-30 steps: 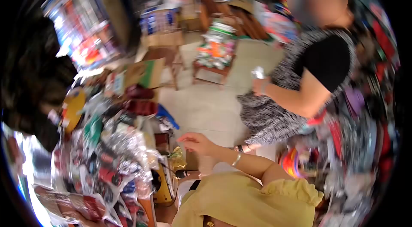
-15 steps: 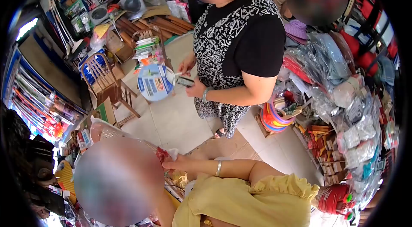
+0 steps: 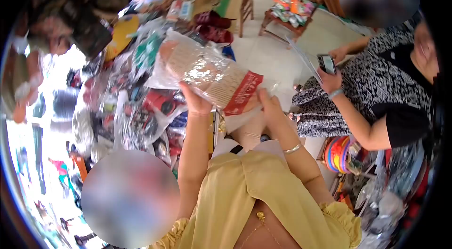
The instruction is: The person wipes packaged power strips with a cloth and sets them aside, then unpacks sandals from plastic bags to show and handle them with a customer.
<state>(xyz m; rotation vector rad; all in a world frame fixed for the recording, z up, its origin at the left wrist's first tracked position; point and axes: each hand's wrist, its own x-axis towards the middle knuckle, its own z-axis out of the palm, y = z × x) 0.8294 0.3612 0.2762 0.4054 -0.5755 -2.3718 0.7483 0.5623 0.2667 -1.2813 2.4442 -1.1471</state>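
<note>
In front of my chest is a clear plastic package (image 3: 202,70) with a ribbed tan item inside and a red label band (image 3: 243,92) with white lettering across its near right end. I cannot make out what the tan item is. My left hand (image 3: 197,100) grips the package's near lower edge, its fingers partly hidden by the plastic. At the right end, beside the red band, my right hand (image 3: 270,105) pinches the edge. The package is tilted, its far end up and to the left.
Bagged goods (image 3: 141,117) are piled on my left. Dark red slippers (image 3: 214,28) lie by a cardboard box (image 3: 207,6) ahead. A person in a patterned dress (image 3: 358,84) stands at right, holding a phone (image 3: 326,64) and a flat round item. Stacked colourful basins (image 3: 339,155) sit behind.
My view has swung left and down. The package now lies fully in sight between both my hands, where earlier it was mostly hidden. The other person now appears farther right.
</note>
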